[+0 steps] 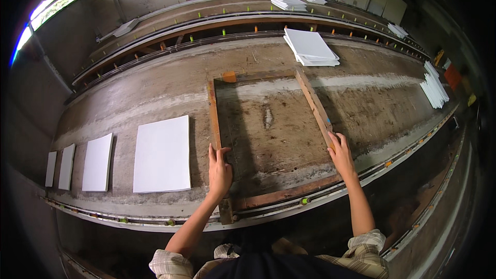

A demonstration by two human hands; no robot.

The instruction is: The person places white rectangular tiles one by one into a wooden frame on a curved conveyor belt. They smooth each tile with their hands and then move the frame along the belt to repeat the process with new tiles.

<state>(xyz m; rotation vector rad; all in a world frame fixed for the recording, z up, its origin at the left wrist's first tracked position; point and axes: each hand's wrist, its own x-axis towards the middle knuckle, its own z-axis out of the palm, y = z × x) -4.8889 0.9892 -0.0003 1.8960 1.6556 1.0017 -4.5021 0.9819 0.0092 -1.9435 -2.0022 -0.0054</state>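
Frame (214, 116), long axis fore-and-aft

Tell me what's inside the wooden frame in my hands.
Inside the wooden frame, stained brown tabletop shows, with a pale band across it. The frame, your left hand and right hand cover whatever lies directly beneath them.

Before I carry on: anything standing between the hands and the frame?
Nothing visible: the left hand grips the frame at left, the right hand at right. The white stack by the frame's far right corner lies clear of both.
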